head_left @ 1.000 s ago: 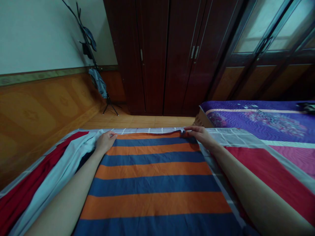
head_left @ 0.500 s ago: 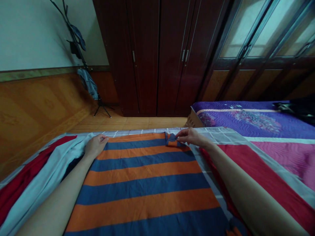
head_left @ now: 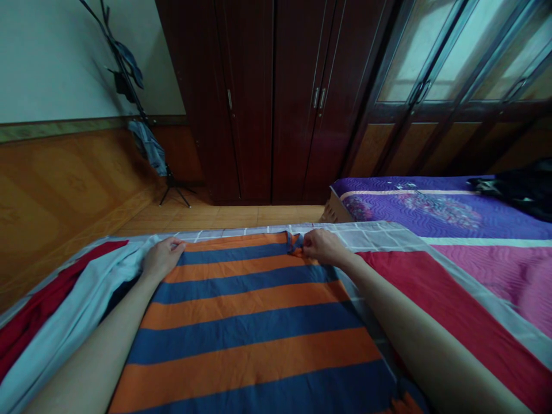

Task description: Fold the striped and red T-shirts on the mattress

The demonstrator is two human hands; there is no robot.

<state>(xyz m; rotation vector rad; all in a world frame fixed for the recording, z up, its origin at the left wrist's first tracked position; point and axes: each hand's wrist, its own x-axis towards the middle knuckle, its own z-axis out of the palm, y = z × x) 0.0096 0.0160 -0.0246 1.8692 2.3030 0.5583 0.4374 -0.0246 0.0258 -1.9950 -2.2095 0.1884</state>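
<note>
An orange and blue striped garment (head_left: 254, 316) lies spread in front of me on a grey checked cloth (head_left: 371, 230). At its far left corner, my left hand (head_left: 164, 257) pinches the edge with closed fingers. My right hand (head_left: 321, 247) is closed on the far right corner, where a small part of the fabric is folded over. The tips of the right fingers are partly hidden by the hand and the fabric.
White (head_left: 81, 305) and red clothes lie at the left; a red cloth (head_left: 431, 293) lies at the right. Beyond stand a dark wardrobe (head_left: 250, 115), a coat rack (head_left: 140, 109) and a bed with a purple cover (head_left: 388, 201).
My right hand has closed further around the folded corner and turned knuckles up. My left hand keeps its hold. The whole view has shifted slightly.
</note>
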